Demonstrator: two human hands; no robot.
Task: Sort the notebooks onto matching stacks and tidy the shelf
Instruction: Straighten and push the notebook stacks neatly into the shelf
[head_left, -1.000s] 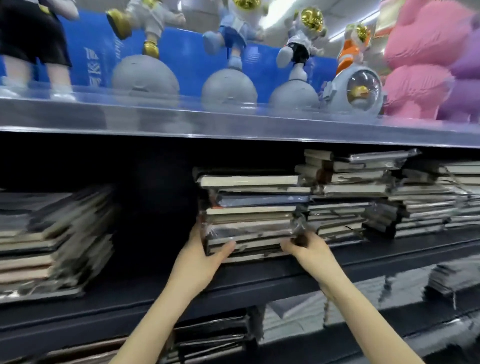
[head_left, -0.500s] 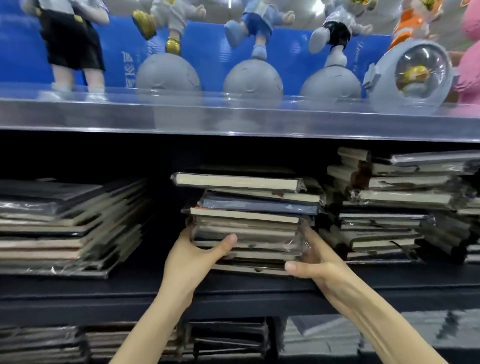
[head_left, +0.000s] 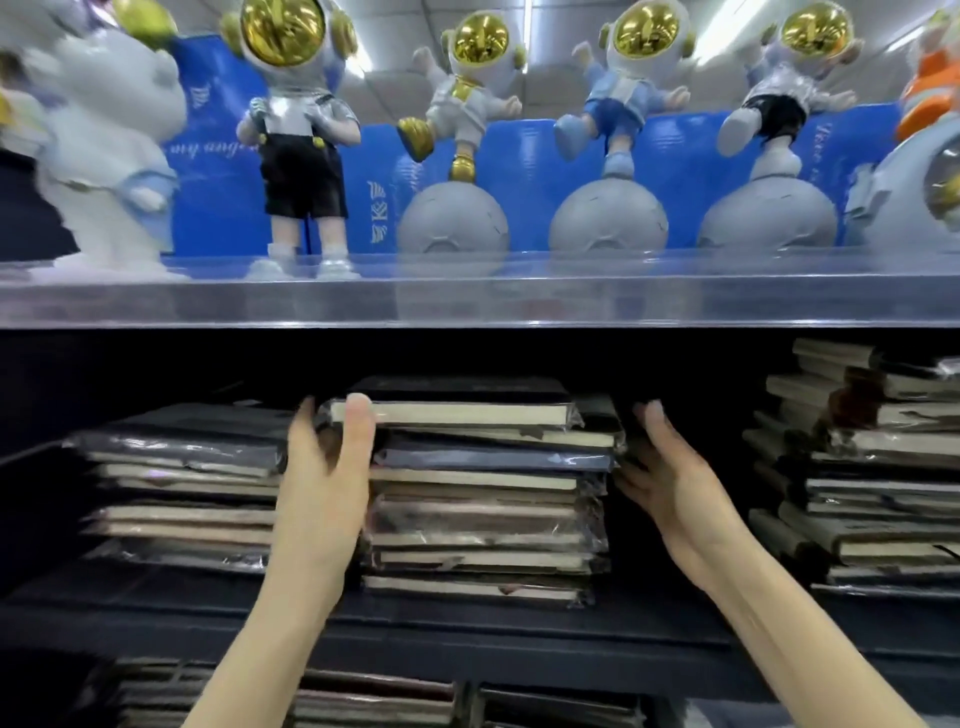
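The middle stack of wrapped notebooks sits on the dark shelf, edges ragged: squaring looks under way, sorting far from finished. Left hand pinches the top notebook at its corner; right hand, fingers straight, presses the stack's side. Its fingertips blur into shadow.

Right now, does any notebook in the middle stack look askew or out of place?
Yes. The top notebook juts left past those below it, where the left hand grips its corner. Lower, one blue-grey notebook shows its spine among pale page edges.
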